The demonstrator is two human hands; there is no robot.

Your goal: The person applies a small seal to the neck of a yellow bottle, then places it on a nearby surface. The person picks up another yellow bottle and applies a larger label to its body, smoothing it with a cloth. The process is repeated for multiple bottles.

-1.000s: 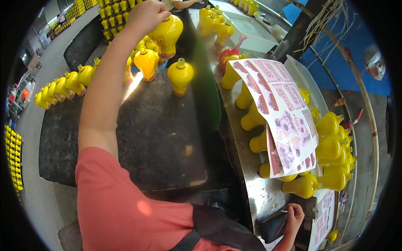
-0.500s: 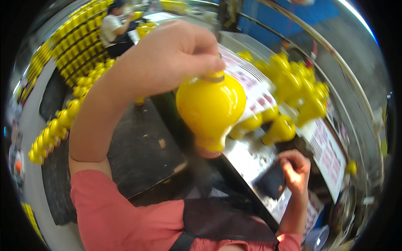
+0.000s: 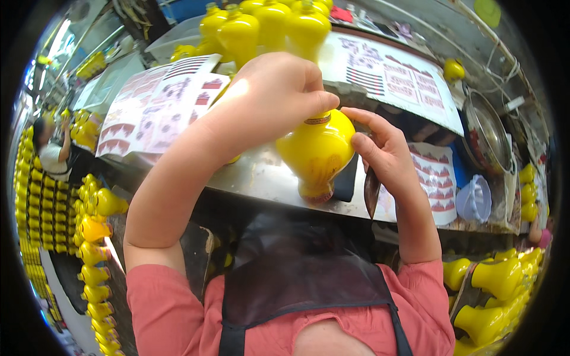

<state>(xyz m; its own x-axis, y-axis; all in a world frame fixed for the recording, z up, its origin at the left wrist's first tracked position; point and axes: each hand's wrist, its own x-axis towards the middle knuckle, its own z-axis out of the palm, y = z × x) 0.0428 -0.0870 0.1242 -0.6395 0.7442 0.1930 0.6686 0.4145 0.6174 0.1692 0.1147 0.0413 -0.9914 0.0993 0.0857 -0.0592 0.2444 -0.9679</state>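
Observation:
My left hand (image 3: 285, 86) grips a glossy yellow vase (image 3: 317, 145) by its neck from above, holding it upright over the metal worktop. A dark patterned band (image 3: 317, 120) circles the neck, a brownish motif shows on the body, and another band rings the foot. My right hand (image 3: 383, 148) reaches in from the right, with index finger and thumb at the vase's shoulder. From below its palm hangs a dark brown, flat, pointed piece (image 3: 371, 193), apparently held by the lower fingers, which are hidden. Behind the vase, partly covered, lies a black pad (image 3: 345, 184).
Printed decal sheets (image 3: 160, 101) lie at left, with another sheet (image 3: 392, 71) behind. Several yellow vases (image 3: 273, 26) crowd the back. A lilac cup (image 3: 474, 199) and a metal basin (image 3: 488, 127) stand right. More vases (image 3: 499, 279) fill the lower right; a person (image 3: 54, 148) sits far left.
My view has swung to the right. The vase now stands over the worktop in front of me, and my right hand has moved from the black pad up to the vase's shoulder.

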